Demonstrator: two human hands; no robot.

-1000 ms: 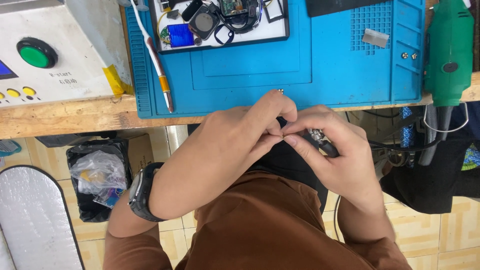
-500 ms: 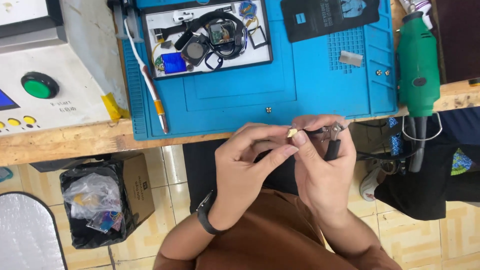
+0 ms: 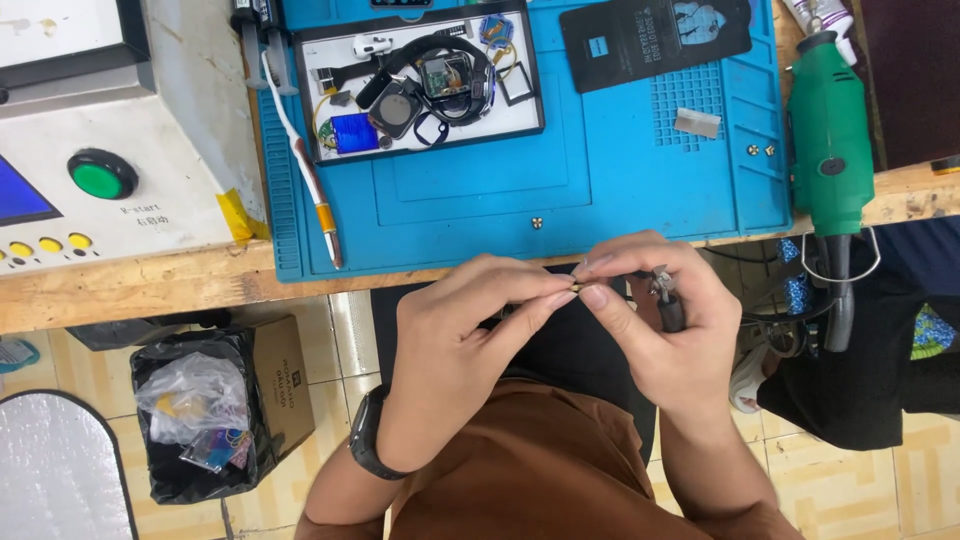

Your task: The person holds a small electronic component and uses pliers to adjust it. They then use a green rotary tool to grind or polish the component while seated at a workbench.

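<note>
- Wooden bench edge [image 3: 130, 285] runs across the view, tiled floor below; a blue work mat [image 3: 600, 190] lies on top.
- Far left: white control box [image 3: 120, 170] with a green button [image 3: 102, 174]; under the bench, a black bin bag [image 3: 195, 410] in a carton.
- On the mat: white parts tray [image 3: 420, 80] holding watch parts, with a toothbrush [image 3: 305, 165] beside it.
- Left hand [image 3: 450, 350], watch on its wrist: fingertips [image 3: 553, 298] pinched together on a tiny brass-coloured part [image 3: 577, 288].
- The part sits just below the mat's front edge, squeezed between both hands' fingertips.
- Right hand [image 3: 665, 320]: thumb and forefinger closed on the same part; dark tool [image 3: 668, 300] tucked in its palm.
- Far right: green rotary tool [image 3: 830, 140].
</note>
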